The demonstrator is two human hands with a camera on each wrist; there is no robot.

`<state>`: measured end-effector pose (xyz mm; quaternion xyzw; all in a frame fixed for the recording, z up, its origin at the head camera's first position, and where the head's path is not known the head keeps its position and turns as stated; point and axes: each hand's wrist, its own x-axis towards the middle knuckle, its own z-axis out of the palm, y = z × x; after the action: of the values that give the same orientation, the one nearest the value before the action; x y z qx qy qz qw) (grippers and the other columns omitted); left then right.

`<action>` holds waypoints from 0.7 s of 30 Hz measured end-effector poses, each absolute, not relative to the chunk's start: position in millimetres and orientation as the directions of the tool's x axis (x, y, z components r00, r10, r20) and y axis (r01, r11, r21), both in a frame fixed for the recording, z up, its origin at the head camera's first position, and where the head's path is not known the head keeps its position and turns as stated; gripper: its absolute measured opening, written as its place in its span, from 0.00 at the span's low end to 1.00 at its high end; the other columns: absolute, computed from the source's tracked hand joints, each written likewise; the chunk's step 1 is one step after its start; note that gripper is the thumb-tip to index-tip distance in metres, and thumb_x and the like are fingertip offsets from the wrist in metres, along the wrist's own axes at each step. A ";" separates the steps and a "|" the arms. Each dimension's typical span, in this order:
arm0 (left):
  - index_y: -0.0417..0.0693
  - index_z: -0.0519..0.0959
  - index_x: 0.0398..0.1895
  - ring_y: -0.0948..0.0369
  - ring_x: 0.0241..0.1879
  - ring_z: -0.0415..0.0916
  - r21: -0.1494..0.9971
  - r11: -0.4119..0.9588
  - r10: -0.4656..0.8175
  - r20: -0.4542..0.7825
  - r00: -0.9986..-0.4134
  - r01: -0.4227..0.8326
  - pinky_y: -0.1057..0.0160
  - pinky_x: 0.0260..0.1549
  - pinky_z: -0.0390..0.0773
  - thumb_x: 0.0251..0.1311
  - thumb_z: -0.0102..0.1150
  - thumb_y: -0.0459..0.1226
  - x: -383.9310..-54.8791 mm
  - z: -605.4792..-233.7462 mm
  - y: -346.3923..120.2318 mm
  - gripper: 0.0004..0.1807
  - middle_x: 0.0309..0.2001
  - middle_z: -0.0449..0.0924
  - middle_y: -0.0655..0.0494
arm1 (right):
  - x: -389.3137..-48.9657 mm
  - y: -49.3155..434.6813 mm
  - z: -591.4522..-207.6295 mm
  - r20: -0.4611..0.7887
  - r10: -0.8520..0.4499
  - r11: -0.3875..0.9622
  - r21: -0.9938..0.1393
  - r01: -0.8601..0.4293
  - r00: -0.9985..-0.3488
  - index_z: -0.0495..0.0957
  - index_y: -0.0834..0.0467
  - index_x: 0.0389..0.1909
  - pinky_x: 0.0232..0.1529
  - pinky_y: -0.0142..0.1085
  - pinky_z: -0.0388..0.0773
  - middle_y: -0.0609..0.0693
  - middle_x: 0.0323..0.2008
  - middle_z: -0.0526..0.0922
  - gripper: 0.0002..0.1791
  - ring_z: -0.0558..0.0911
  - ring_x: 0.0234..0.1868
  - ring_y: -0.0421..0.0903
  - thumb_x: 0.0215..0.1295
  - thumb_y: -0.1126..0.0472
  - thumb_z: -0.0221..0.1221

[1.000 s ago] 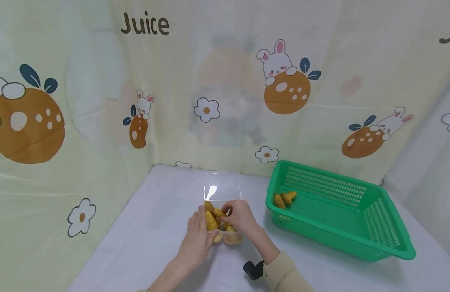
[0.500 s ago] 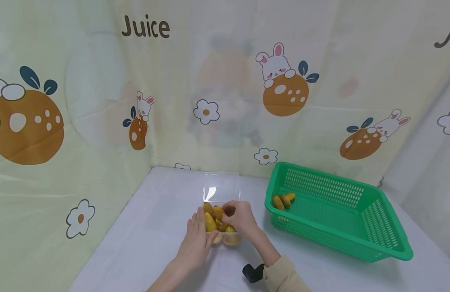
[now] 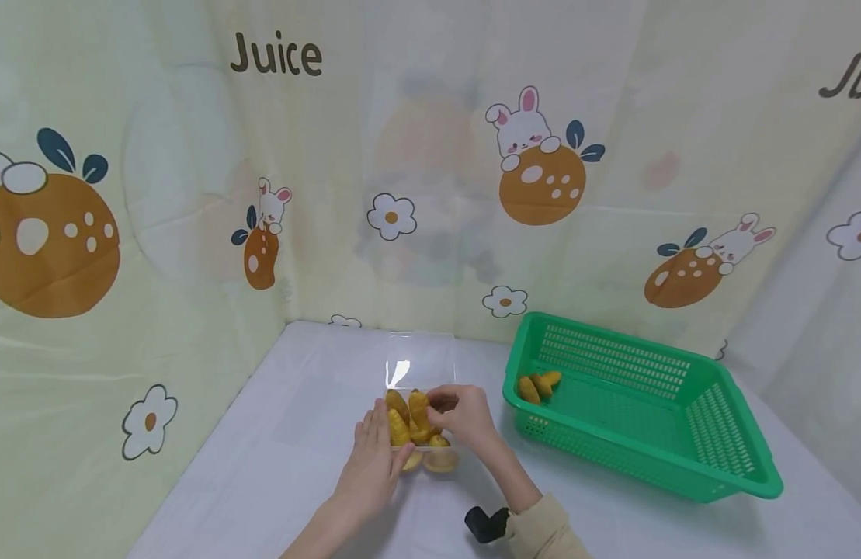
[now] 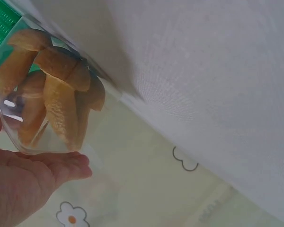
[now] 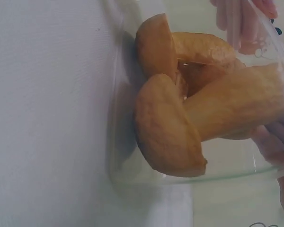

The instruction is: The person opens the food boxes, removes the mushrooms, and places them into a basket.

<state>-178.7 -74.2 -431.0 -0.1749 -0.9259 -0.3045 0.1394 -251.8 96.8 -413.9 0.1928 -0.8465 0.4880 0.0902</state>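
A clear plastic box (image 3: pixel 440 460) stands on the table with its lid (image 3: pixel 421 359) raised at the back. Several yellow-brown mushrooms (image 3: pixel 398 428) with rounded caps fill it. My left hand (image 3: pixel 369 458) lies along the box's left side with straight fingers, the thumb at its near corner; in the left wrist view, the fingers (image 4: pixel 61 166) rest flat against the clear wall. My right hand (image 3: pixel 466 419) reaches over the right side and pinches a mushroom (image 3: pixel 419 411) standing upright inside. The right fingertips are partly hidden. Through the wall, the right wrist view shows large mushroom caps (image 5: pixel 165 127).
To the right stands a green plastic basket (image 3: pixel 640 450) with perforated walls, holding several mushrooms (image 3: pixel 538 385) in its left corner. The white table (image 3: pixel 311 396) meets a printed curtain (image 3: pixel 430 155) at the back. A black piece (image 3: pixel 484 525) sits by the right wrist.
Between my right fingers, the mushroom has turned from slanting to upright and moved slightly left within the box. My left hand keeps its place at the box's side.
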 end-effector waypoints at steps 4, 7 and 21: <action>0.20 0.45 0.65 0.38 0.66 0.45 0.515 0.756 0.235 0.363 -0.902 0.405 0.44 0.62 0.47 0.68 0.47 0.42 -178.2 -430.4 -74.0 0.38 0.66 0.45 0.27 | -251.9 101.2 -411.2 0.367 -0.164 0.400 -0.824 -0.401 -0.916 0.82 0.65 0.35 0.33 0.31 0.80 0.54 0.32 0.84 0.09 0.82 0.32 0.46 0.51 0.71 0.65; 0.20 0.45 0.65 0.38 0.66 0.45 0.508 0.761 0.239 0.360 -0.902 0.404 0.44 0.62 0.47 0.68 0.46 0.43 -178.3 -430.5 -73.7 0.38 0.66 0.45 0.27 | -252.1 107.9 -407.4 0.390 -0.101 0.364 -0.842 -0.398 -0.915 0.82 0.65 0.36 0.35 0.32 0.80 0.55 0.33 0.84 0.09 0.82 0.34 0.47 0.52 0.70 0.65; 0.20 0.45 0.65 0.38 0.66 0.44 0.497 0.766 0.239 0.367 -0.899 0.407 0.44 0.62 0.47 0.68 0.47 0.43 -177.7 -431.0 -72.8 0.38 0.66 0.45 0.27 | -252.8 180.2 -380.8 0.457 0.165 0.222 -0.881 -0.419 -0.874 0.80 0.73 0.40 0.37 0.29 0.78 0.64 0.37 0.82 0.13 0.82 0.34 0.40 0.51 0.74 0.64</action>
<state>-177.7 -72.8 -431.0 -0.1738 -0.9289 -0.2944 0.1424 -252.8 180.2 -380.8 0.0851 -0.7451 0.6179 0.2360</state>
